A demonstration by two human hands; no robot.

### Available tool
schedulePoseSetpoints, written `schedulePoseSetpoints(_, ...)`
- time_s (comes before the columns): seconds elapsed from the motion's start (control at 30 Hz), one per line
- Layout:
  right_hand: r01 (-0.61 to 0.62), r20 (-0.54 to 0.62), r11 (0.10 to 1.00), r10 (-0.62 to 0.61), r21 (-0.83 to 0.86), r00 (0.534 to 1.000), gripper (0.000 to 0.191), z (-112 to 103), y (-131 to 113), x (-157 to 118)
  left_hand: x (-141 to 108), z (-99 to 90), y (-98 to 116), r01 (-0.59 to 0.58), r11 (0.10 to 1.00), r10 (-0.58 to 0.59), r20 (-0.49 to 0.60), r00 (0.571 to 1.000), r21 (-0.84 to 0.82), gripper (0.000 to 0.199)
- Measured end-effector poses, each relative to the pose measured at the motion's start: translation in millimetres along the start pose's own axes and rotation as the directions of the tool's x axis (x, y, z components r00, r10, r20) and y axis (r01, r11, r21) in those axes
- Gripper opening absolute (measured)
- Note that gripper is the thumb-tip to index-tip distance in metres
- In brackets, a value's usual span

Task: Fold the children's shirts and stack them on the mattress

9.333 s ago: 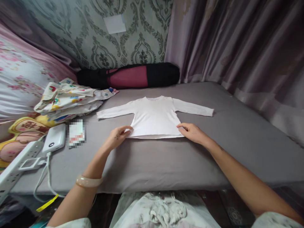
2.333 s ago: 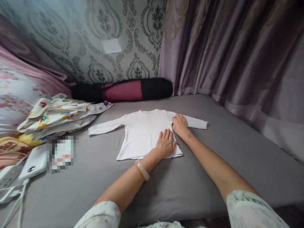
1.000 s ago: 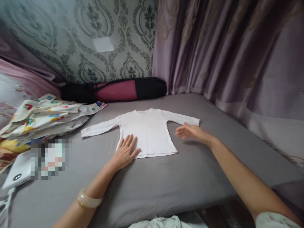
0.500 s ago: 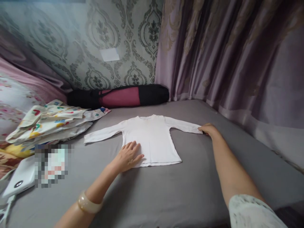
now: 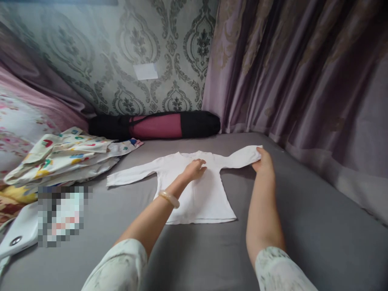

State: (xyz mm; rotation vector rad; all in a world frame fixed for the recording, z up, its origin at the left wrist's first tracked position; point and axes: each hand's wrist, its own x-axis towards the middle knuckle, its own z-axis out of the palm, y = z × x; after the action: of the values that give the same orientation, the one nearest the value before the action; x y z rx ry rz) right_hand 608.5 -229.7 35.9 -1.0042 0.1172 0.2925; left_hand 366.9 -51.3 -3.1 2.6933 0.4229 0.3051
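A small white long-sleeved shirt [image 5: 194,198] lies spread on the grey bed sheet [image 5: 212,258], neckline toward the wall. Its left sleeve stretches flat across the sheet. My right hand [image 5: 263,160] grips the cuff end of the right sleeve [image 5: 242,157], which is lifted and bent upward. Over the upper chest of the shirt is my left hand [image 5: 195,169], fingers apart and holding nothing; whether it touches the cloth I cannot tell. A pale bangle [image 5: 169,199] circles my left wrist.
A black and dark-red rolled bag [image 5: 157,125] lies along the patterned wall. Folded printed clothes [image 5: 69,155] are piled at the left, near a white device with a cable [image 5: 21,230] and a blurred-out item. Purple curtains [image 5: 287,72] hang at the right.
My left hand has moved from the shirt's lower left side up to its chest. My right hand has raised the sleeve end and moved it slightly away from me.
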Motion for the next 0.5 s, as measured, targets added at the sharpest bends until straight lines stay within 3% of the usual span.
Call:
schedulePoseSetpoints(0.27, -0.085, 0.2, 0.958, 0.03, 0.274, 0.979, 0.019, -16, 17, 17, 60, 35.6, -3, -0.168, 0.985, 0.167, -0.032, 0.985, -0.041, 0.043)
schedulePoseSetpoints(0.5, -0.143, 0.271, 0.902, 0.031, 0.408, 0.962, 0.028, -26, 16, 19, 67, 38.6, 0, -0.047, 0.998, 0.041, 0.163, 0.986, 0.03, 0.078)
